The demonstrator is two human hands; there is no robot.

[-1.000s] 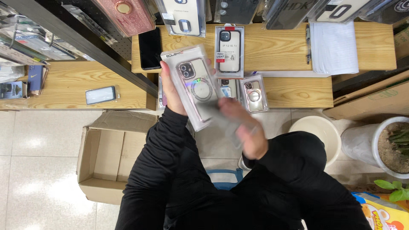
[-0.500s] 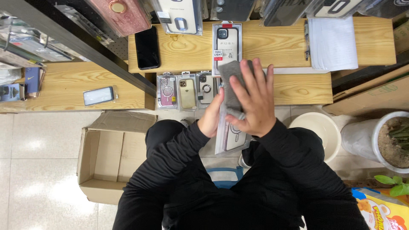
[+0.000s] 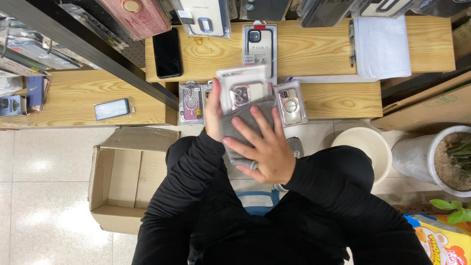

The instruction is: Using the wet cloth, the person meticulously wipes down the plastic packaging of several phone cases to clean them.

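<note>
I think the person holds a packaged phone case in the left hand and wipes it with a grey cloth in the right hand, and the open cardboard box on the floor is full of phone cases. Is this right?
Not quite: the head view shows the cardboard box empty. The rest stands: the left hand holds the packaged phone case, and the right hand presses the grey cloth on it.

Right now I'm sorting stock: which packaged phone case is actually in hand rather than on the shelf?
The packaged case with the rose-gold camera ring, gripped by the left hand while the right hand presses a grey cloth on it; the others lie on the wooden shelf.
</note>
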